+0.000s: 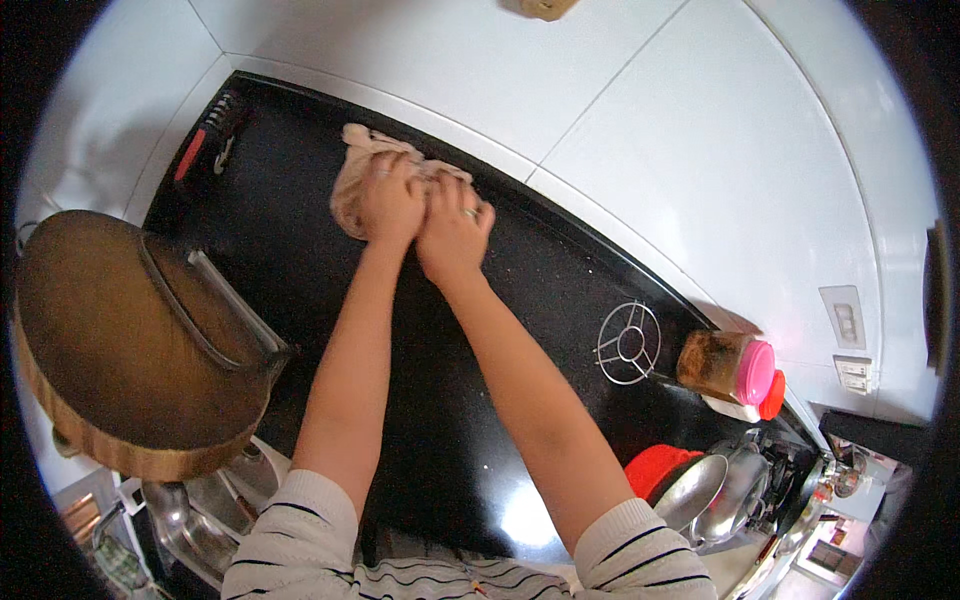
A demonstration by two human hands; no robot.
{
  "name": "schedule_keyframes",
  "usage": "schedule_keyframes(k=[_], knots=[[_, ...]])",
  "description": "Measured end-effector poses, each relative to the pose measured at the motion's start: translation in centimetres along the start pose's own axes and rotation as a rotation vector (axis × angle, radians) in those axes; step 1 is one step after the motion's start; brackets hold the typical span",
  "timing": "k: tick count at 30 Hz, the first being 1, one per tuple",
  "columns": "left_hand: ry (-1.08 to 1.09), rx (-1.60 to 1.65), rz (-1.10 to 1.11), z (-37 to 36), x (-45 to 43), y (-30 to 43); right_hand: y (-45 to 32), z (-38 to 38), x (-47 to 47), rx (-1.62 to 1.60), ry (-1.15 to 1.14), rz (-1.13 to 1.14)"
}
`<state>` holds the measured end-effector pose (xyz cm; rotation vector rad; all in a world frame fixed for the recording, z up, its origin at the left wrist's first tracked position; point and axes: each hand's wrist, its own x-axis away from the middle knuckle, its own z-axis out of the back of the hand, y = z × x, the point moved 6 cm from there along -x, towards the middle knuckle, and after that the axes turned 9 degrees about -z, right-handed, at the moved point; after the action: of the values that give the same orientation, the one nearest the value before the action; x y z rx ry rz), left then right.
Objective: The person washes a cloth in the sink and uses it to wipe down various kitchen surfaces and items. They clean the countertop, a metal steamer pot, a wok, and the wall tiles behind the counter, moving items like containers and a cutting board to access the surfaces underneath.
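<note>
A crumpled beige cloth (349,191) lies on the black stone countertop (300,142), near its back edge by the wall. My left hand (394,199) presses down on the middle of the cloth, its fingers curled into the fabric and slightly blurred. Close beside it, my right hand (456,229) has its fingers on the cloth's right end; a ring shows on one finger. The hands nearly touch, and both arms reach forward across the counter. Small pale specks dot the stone to the right of my right hand.
A large round brown vessel or board (90,315) with metal handles looms at left. Red-handled tools (191,154) lie in the far left corner. To the right are a wire trivet (630,343), a pink-lidded jar (716,364), a red item (660,469) and metal cookware (694,491).
</note>
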<state>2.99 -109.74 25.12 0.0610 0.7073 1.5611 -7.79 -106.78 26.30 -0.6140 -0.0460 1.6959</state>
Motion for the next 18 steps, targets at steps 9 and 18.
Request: schedule_keyframes(k=[9,18], knots=[[-0.348,0.436,-0.414,-2.7,10.1,15.2,9.5,8.7,13.4,0.335,-0.080,-0.461],[0.229,0.783,-0.033,6.7,8.1,19.5,6.9,24.6,4.8,0.106,-0.018,-0.180]])
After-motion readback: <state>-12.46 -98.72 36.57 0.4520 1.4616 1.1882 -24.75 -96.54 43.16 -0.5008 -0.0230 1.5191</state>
